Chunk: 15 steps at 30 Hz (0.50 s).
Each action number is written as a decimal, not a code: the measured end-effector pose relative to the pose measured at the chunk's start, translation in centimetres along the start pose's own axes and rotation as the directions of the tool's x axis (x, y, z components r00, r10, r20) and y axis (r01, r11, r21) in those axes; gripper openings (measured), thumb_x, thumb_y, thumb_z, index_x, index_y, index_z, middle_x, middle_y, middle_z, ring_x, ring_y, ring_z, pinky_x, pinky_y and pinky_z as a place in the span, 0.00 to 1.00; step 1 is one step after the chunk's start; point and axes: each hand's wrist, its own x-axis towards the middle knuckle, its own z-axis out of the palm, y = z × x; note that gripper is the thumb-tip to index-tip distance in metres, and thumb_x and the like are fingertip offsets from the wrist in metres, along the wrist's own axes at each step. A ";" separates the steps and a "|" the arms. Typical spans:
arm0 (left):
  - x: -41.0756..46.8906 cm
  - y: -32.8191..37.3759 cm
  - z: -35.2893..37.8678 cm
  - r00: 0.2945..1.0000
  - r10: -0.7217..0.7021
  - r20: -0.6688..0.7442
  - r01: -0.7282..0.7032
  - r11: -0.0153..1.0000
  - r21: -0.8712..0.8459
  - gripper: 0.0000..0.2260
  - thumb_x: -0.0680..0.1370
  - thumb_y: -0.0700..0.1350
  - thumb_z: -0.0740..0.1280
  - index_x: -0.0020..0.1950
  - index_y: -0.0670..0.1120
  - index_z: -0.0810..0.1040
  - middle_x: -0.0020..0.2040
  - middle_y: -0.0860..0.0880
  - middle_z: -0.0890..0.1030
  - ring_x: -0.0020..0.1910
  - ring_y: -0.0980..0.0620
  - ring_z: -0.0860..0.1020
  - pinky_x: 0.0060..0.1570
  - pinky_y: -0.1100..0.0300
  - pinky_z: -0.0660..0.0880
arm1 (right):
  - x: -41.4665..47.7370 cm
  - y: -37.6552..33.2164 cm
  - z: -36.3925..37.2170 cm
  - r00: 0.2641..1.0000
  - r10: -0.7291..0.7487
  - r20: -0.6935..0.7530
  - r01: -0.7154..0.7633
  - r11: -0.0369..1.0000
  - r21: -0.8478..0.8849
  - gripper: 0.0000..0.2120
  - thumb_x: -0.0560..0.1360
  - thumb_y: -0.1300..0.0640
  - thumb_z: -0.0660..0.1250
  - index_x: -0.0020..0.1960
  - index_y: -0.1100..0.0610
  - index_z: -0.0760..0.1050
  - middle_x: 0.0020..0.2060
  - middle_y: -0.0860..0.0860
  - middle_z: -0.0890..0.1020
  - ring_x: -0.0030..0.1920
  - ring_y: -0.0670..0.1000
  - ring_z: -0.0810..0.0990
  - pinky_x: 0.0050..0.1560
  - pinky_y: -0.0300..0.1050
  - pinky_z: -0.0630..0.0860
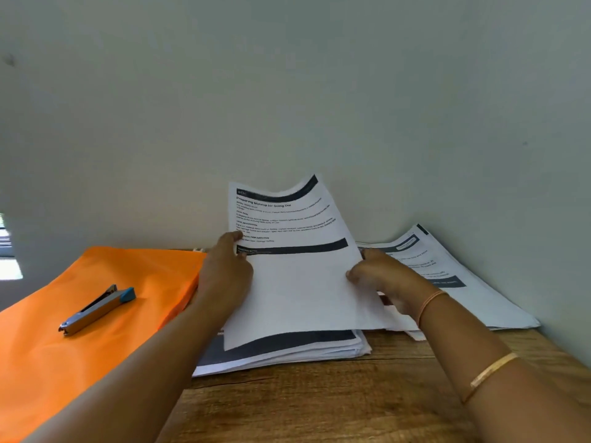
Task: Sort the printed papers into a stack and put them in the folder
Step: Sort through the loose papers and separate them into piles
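Forearms forward, left hand and right hand pinch one sheet over the stack; limp, it may land askew.

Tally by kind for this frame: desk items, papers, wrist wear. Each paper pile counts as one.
folder: 1
stapler: 1
held sheet: 1
paper piles: 2
bangles: 2
total: 7
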 end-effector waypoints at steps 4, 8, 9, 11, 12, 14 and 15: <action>-0.6 2.2 3.1 0.988 -0.022 0.150 0.023 1.000 0.000 0.20 0.80 0.38 0.59 0.72 0.47 0.67 0.69 0.46 0.70 0.64 0.46 0.72 0.61 0.55 0.71 | 0.9 0.9 -3.1 0.989 0.004 -0.147 -0.035 0.976 -0.215 0.07 0.77 0.67 0.56 0.48 0.63 0.73 0.39 0.55 0.74 0.36 0.50 0.70 0.32 0.39 0.64; -0.8 4.2 6.5 0.916 -0.047 0.398 0.069 0.997 -0.042 0.15 0.77 0.34 0.62 0.62 0.43 0.77 0.62 0.46 0.76 0.57 0.47 0.75 0.57 0.57 0.74 | 1.9 3.3 -5.7 0.942 0.014 -0.336 -0.123 0.944 -0.306 0.06 0.76 0.63 0.56 0.47 0.58 0.72 0.46 0.55 0.77 0.46 0.55 0.75 0.49 0.44 0.71; -1.0 4.8 7.4 0.875 -0.063 0.481 0.107 0.992 -0.065 0.14 0.76 0.32 0.62 0.60 0.42 0.78 0.60 0.45 0.77 0.56 0.47 0.75 0.56 0.57 0.75 | 1.9 4.0 -6.1 0.925 0.041 -0.377 -0.178 0.924 -0.338 0.10 0.76 0.60 0.57 0.55 0.56 0.73 0.53 0.56 0.77 0.53 0.57 0.75 0.59 0.49 0.69; -1.2 5.9 8.9 0.791 -0.094 0.605 0.182 0.980 -0.085 0.13 0.75 0.30 0.63 0.58 0.40 0.78 0.56 0.45 0.77 0.55 0.48 0.76 0.55 0.57 0.76 | 1.6 5.0 -6.6 0.877 0.079 -0.473 -0.299 0.862 -0.410 0.15 0.77 0.58 0.57 0.63 0.55 0.72 0.61 0.56 0.75 0.62 0.59 0.71 0.68 0.56 0.59; -1.3 6.4 9.7 0.759 -0.102 0.643 0.200 0.977 -0.081 0.12 0.75 0.30 0.64 0.56 0.39 0.78 0.51 0.46 0.78 0.53 0.49 0.76 0.54 0.57 0.77 | 1.5 5.4 -6.8 0.849 0.074 -0.523 -0.348 0.823 -0.448 0.16 0.78 0.57 0.57 0.64 0.55 0.72 0.61 0.56 0.75 0.63 0.59 0.71 0.68 0.57 0.57; -1.5 7.2 11.5 0.728 -0.078 0.682 0.163 0.985 -0.060 0.12 0.75 0.31 0.63 0.58 0.38 0.77 0.43 0.48 0.76 0.41 0.53 0.76 0.44 0.61 0.76 | 1.6 6.0 -6.9 0.806 0.044 -0.590 -0.409 0.763 -0.501 0.17 0.77 0.56 0.58 0.64 0.55 0.71 0.63 0.56 0.74 0.65 0.59 0.70 0.70 0.59 0.57; -1.4 7.5 12.4 0.717 -0.068 0.694 0.132 0.991 -0.039 0.15 0.75 0.31 0.63 0.61 0.37 0.76 0.44 0.47 0.77 0.38 0.54 0.74 0.40 0.64 0.75 | 1.8 6.3 -6.7 0.801 0.026 -0.599 -0.425 0.729 -0.537 0.19 0.76 0.54 0.58 0.66 0.56 0.69 0.64 0.56 0.73 0.66 0.58 0.69 0.70 0.61 0.57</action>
